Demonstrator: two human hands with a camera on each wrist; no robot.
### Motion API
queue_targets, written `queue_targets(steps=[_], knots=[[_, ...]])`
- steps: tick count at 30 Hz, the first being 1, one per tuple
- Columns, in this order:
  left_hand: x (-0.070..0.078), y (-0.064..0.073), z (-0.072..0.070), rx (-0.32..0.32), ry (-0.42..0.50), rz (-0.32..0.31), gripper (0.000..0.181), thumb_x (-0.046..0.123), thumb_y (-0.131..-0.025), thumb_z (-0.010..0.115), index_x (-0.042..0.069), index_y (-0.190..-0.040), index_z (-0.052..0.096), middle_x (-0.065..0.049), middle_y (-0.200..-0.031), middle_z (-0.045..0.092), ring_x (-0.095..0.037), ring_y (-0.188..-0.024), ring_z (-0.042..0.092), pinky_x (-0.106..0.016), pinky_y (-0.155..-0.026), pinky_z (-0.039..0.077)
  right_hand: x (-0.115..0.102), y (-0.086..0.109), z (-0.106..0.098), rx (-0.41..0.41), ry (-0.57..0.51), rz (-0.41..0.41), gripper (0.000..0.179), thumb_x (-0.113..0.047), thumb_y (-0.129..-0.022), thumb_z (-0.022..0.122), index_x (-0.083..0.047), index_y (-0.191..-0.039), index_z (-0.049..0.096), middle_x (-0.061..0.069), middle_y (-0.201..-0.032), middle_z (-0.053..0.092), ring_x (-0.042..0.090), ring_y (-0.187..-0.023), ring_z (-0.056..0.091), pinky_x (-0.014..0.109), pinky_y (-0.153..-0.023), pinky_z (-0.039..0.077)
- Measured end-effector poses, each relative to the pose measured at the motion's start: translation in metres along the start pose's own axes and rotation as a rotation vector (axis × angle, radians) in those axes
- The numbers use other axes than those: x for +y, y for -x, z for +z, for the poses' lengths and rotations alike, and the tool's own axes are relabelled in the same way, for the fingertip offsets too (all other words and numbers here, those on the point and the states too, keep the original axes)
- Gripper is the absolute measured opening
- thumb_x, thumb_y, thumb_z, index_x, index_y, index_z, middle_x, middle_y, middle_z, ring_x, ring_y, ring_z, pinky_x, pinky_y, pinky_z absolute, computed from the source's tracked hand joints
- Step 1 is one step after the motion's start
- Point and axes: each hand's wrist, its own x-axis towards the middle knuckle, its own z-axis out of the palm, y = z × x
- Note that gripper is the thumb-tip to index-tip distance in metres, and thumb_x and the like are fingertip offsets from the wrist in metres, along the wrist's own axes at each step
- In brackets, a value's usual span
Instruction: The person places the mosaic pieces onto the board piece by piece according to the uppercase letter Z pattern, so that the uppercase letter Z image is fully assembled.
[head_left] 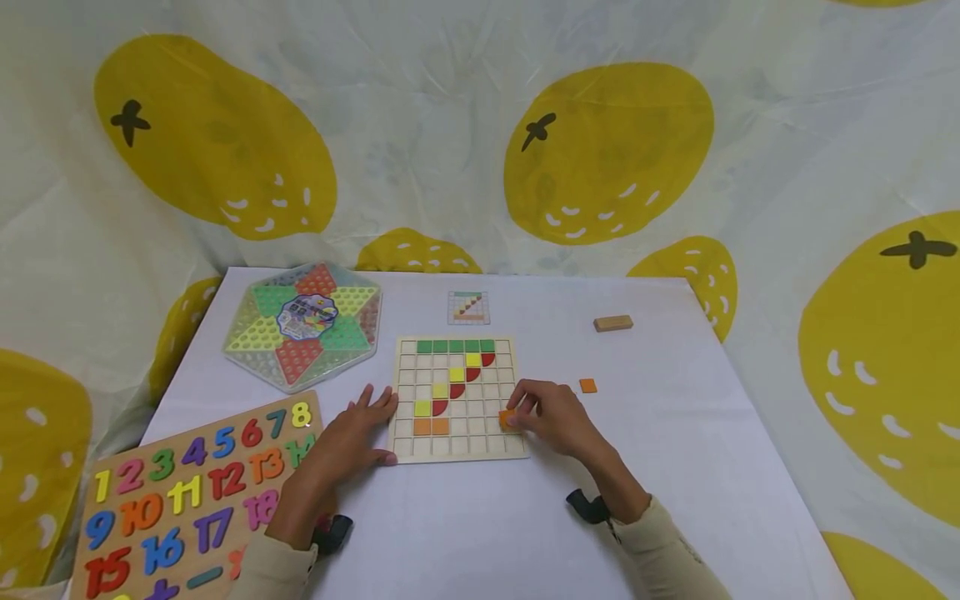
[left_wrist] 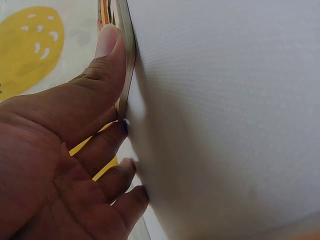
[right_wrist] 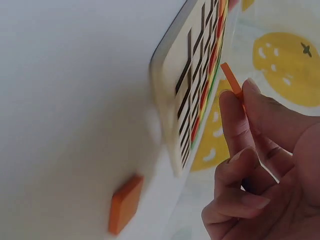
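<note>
Between thumb and index finger, my right hand [head_left: 553, 415] pinches an orange square tile [right_wrist: 232, 79] over the right side of the wooden grid board [head_left: 468, 450]. My left hand [head_left: 352, 437] touches the board's left edge, with the thumb at its near corner and the fingers spread loosely. Set in the grid are a row of green squares [head_left: 456, 347], a diagonal of yellow squares [head_left: 440, 391] and red quarter-round tiles [head_left: 457, 390], and two orange squares [head_left: 431, 427] at lower left. Another orange tile [head_left: 588, 386] lies on the table right of my right hand.
A small pattern card [head_left: 468, 308] lies behind the board. At the right back rests a wooden block [head_left: 612, 323]. A hexagonal star-patterned game board [head_left: 303, 325] is at the back left, and a number puzzle board [head_left: 187, 450] sits at the near left.
</note>
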Motion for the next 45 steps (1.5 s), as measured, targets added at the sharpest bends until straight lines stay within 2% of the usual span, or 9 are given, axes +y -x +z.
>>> queue_targets(steps=[6,11,18,25,34,40,45], knots=[[0.000,-0.001,-0.001,-0.001,-0.005,-0.001,0.100,0.023,-0.080,0.094,0.011,-0.163,0.040,-0.010,-0.172,0.031,-0.041,-0.166,0.011,-0.065,-0.129,0.023,-0.021,-0.009,0.019,-0.029,-0.025,0.012,0.021,-0.021,-0.086,0.090,-0.024,-0.090,0.070,-0.007,-0.072,0.064,0.015,-0.071,0.056,0.027,-0.062,0.040],[0.000,0.000,-0.001,0.001,-0.004,0.006,0.100,0.023,-0.080,0.094,0.011,-0.163,0.039,-0.011,-0.172,0.031,-0.043,-0.165,0.012,-0.066,-0.129,0.023,-0.031,-0.018,0.037,-0.063,0.001,0.006,0.022,-0.024,-0.086,0.091,-0.024,-0.088,0.069,-0.008,-0.070,0.065,0.012,-0.068,0.059,0.027,-0.064,0.042],[0.000,0.000,-0.001,0.003,0.003,0.003,0.100,0.023,-0.080,0.094,0.011,-0.163,0.040,-0.010,-0.172,0.031,-0.043,-0.165,0.012,-0.069,-0.128,0.024,-0.040,-0.025,0.051,-0.049,0.020,0.001,0.022,-0.024,-0.086,0.090,-0.021,-0.086,0.068,-0.006,-0.066,0.062,0.013,-0.065,0.058,0.027,-0.059,0.043],[0.000,-0.001,-0.001,0.005,0.012,0.002,0.100,0.022,-0.079,0.094,0.011,-0.163,0.040,-0.010,-0.172,0.032,-0.043,-0.165,0.013,-0.069,-0.127,0.025,-0.047,-0.027,0.055,-0.042,0.065,-0.016,0.019,-0.023,-0.087,0.089,-0.022,-0.085,0.070,-0.006,-0.065,0.060,0.013,-0.063,0.056,0.026,-0.055,0.041],[0.001,0.000,-0.002,0.001,0.008,0.000,0.100,0.022,-0.079,0.094,0.011,-0.163,0.040,-0.010,-0.172,0.032,-0.044,-0.165,0.013,-0.070,-0.127,0.026,-0.050,-0.027,0.055,-0.058,0.117,-0.034,0.019,-0.024,-0.087,0.089,-0.024,-0.083,0.071,-0.008,-0.067,0.059,0.012,-0.065,0.056,0.026,-0.057,0.043],[0.004,0.001,-0.003,0.003,0.009,-0.008,0.100,0.022,-0.079,0.094,0.011,-0.162,0.040,-0.010,-0.172,0.032,-0.044,-0.165,0.013,-0.069,-0.127,0.025,-0.048,-0.025,0.055,-0.042,0.103,-0.031,0.015,-0.022,-0.087,0.088,-0.023,-0.087,0.073,-0.010,-0.069,0.061,0.010,-0.067,0.057,0.026,-0.060,0.045],[0.003,0.000,-0.002,0.003,0.003,-0.005,0.100,0.022,-0.079,0.094,0.011,-0.162,0.040,-0.010,-0.172,0.032,-0.044,-0.165,0.013,-0.070,-0.127,0.026,-0.043,-0.019,0.048,-0.044,0.037,-0.017,0.019,-0.021,-0.085,0.090,-0.022,-0.094,0.074,-0.011,-0.074,0.065,0.011,-0.075,0.059,0.029,-0.069,0.045]])
